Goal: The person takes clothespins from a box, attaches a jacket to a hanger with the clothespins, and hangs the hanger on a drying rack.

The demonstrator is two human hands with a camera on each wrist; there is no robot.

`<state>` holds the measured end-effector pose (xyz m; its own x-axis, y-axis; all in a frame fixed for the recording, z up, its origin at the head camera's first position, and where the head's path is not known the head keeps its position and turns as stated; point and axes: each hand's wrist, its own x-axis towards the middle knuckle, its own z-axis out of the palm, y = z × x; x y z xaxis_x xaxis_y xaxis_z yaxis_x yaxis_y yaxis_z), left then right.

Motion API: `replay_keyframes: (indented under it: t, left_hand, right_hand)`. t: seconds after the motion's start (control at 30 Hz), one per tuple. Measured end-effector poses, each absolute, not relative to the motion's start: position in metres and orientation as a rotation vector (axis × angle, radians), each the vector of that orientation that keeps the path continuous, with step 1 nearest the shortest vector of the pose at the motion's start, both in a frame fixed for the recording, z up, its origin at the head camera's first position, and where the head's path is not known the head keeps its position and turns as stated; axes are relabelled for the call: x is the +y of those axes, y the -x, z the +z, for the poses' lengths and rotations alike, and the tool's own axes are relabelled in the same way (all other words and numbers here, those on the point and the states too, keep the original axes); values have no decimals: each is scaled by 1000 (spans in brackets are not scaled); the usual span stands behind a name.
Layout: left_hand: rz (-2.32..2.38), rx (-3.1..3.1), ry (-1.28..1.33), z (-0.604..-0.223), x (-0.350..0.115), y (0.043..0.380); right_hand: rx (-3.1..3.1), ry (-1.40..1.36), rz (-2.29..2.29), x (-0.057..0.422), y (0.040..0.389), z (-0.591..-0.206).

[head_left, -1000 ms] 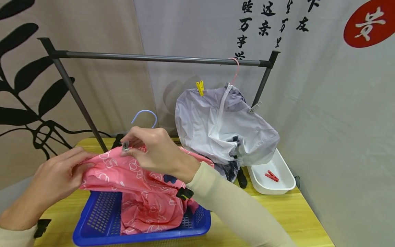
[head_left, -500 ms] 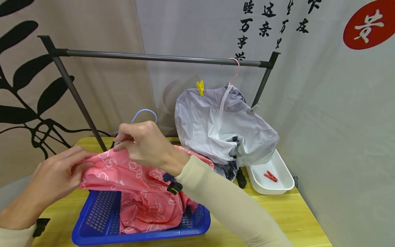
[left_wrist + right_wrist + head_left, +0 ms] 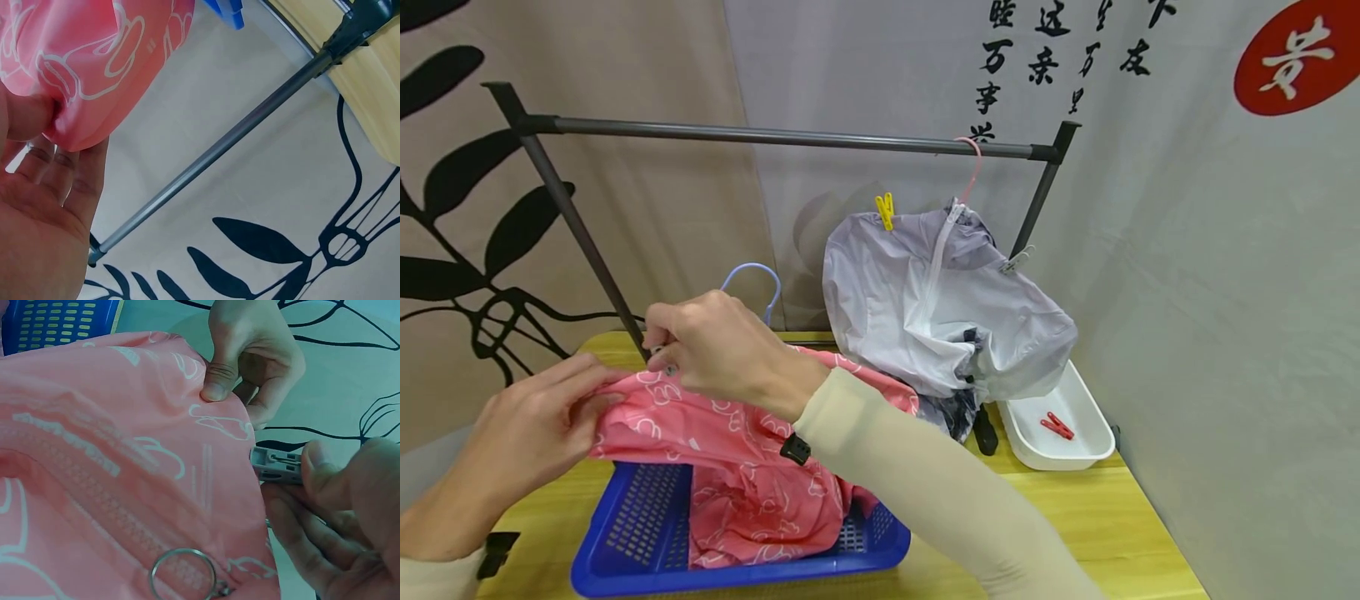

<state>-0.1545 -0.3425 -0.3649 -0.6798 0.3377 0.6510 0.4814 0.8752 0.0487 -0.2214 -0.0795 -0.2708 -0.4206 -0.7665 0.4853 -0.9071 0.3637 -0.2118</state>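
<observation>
A pink garment (image 3: 752, 442) with white line drawings lies partly in a blue basket (image 3: 647, 575). My left hand (image 3: 542, 417) pinches its left end between thumb and fingers; the left wrist view shows that pinched cloth from below. Above the garment's upper edge, my right hand (image 3: 722, 346) holds a grey clothespin (image 3: 278, 466) between thumb and fingers. The clothespin's tip meets the cloth edge in the right wrist view; whether it grips the cloth I cannot tell. A zipper with a metal ring (image 3: 181, 575) runs along the garment. Behind my right hand rises a blue hanger hook (image 3: 752, 267).
A grey rack (image 3: 775, 135) stands across the wooden table (image 3: 1112, 533). From its bar hangs a grey-white jacket (image 3: 887, 308) on a pink hanger, with a yellow clothespin (image 3: 885, 212) on it. At right, a white tray (image 3: 1060, 458) holds red clothespins (image 3: 1057, 426).
My right hand has moved left along the garment's upper edge with the clothespin, closer to my left hand. The left hand has stayed nearly still, pinching the garment.
</observation>
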Motion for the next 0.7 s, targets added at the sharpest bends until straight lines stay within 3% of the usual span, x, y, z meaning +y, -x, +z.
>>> replay_keyframes:
  t: [0.7]
  left_hand:
    - [-190, -2350, 629, -369, -341, 155]
  right_hand:
    - [-2603, -1350, 113, -101, 212, -280]
